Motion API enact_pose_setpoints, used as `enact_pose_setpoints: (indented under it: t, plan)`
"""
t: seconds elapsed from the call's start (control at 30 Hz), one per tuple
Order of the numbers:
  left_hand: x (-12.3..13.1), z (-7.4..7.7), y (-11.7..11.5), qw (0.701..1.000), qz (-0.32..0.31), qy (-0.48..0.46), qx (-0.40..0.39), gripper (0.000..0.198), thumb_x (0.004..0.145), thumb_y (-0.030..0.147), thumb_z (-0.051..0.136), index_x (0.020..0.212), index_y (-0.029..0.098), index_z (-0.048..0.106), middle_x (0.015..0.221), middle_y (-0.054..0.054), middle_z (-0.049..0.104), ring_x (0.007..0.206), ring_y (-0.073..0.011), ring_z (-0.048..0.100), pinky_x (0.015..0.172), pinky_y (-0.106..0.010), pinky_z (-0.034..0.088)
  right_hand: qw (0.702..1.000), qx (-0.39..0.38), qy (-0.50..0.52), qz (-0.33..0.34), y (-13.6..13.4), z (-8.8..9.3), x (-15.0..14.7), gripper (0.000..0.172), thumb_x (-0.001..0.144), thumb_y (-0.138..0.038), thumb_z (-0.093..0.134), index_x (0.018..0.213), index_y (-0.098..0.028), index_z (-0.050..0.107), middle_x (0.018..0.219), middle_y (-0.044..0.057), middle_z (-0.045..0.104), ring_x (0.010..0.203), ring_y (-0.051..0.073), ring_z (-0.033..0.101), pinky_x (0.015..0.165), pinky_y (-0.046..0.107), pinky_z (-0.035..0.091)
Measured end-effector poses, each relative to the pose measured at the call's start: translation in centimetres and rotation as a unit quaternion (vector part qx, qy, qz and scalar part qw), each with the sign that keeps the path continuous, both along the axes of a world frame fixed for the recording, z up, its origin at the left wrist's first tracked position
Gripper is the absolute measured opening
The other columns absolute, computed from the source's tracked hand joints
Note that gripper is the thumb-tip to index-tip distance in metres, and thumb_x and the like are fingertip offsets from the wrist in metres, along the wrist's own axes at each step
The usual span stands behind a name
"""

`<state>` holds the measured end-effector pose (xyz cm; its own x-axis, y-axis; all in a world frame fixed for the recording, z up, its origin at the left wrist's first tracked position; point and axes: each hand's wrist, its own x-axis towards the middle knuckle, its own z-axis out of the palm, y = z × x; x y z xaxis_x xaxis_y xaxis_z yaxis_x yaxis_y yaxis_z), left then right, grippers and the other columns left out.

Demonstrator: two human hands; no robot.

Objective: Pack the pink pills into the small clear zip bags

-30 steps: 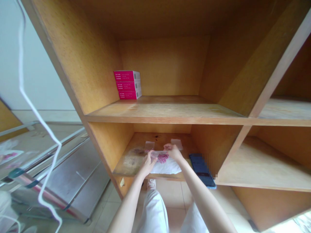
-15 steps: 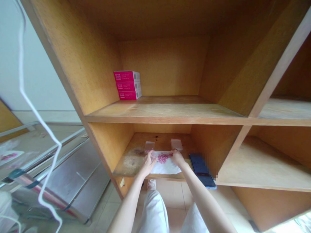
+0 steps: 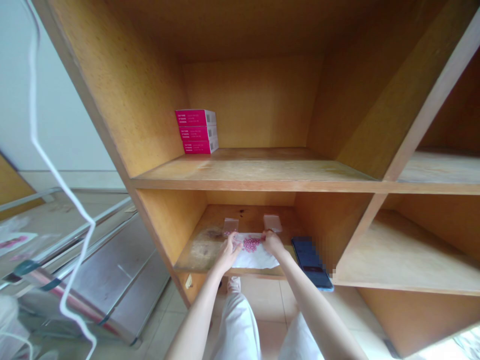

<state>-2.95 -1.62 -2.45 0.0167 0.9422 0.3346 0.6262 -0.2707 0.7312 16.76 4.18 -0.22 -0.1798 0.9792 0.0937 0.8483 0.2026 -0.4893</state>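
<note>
Right hand slid beside the pink beads.

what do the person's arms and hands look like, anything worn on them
The left hand and right hand are bare, with no gloves, and no sleeve, watch or bracelet shows above them. Loose white trousers show below.

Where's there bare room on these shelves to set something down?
The upper shelf has bare wood right of the stacked pink boxes. The lower shelf is crowded: left hand and right hand over pink beads, by a phone.
</note>
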Motion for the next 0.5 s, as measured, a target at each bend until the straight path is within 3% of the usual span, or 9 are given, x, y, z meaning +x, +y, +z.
enact_pose_setpoints:
  t: [0.13, 0.27, 0.4, 0.5]
  plan:
    - [0.0, 0.0, -0.1, 1.000, 0.000, 0.010, 0.009, 0.047, 0.081, 0.043, 0.041, 0.121, 0.019, 0.034, 0.119, -0.011, 0.050, 0.108, -0.0198, 0.048, 0.094, -0.038, 0.035, 1.000, 0.007, 0.021, -0.009, 0.0, 0.0, -0.1, 0.021, 0.069, -0.005, 0.044, 0.076, -0.011, 0.063, 0.078, 0.010, 0.065, 0.070, 0.015, 0.058, 0.057, 0.020, 0.035]
    - [0.0, -0.1, 0.0, 1.000, -0.001, 0.016, 0.009, 0.047, 0.081, 0.043, 0.040, 0.121, 0.019, 0.033, 0.119, -0.011, 0.050, 0.108, -0.0199, 0.048, 0.094, -0.038, 0.035, 0.991, 0.037, 0.125, -0.009, -0.3, 1.0, -0.8, 0.018, 0.068, -0.006, 0.046, 0.071, -0.013, 0.062, 0.073, 0.007, 0.065, 0.069, 0.014, 0.058, 0.058, 0.019, 0.036]
    - [0.0, -0.4, 0.2, 1.000, -0.008, 0.011, 0.012, 0.046, 0.082, 0.042, 0.039, 0.122, 0.019, 0.032, 0.121, -0.012, 0.048, 0.109, -0.0206, 0.048, 0.094, -0.040, 0.035, 0.972, 0.051, 0.217, 0.080, -1.1, 3.0, -2.7, 0.012, 0.068, -0.013, 0.051, 0.070, -0.014, 0.062, 0.072, 0.005, 0.065, 0.065, 0.012, 0.057, 0.059, 0.018, 0.038]
    - [-0.1, -0.7, 0.5, 1.000, -0.008, 0.010, 0.009, 0.045, 0.081, 0.042, 0.040, 0.120, 0.020, 0.033, 0.119, -0.011, 0.049, 0.109, -0.0206, 0.048, 0.093, -0.040, 0.036, 0.965, 0.055, 0.225, 0.125, -1.7, 4.1, -4.0, 0.011, 0.068, -0.015, 0.052, 0.068, -0.014, 0.063, 0.072, 0.005, 0.064, 0.064, 0.012, 0.056, 0.060, 0.018, 0.039]
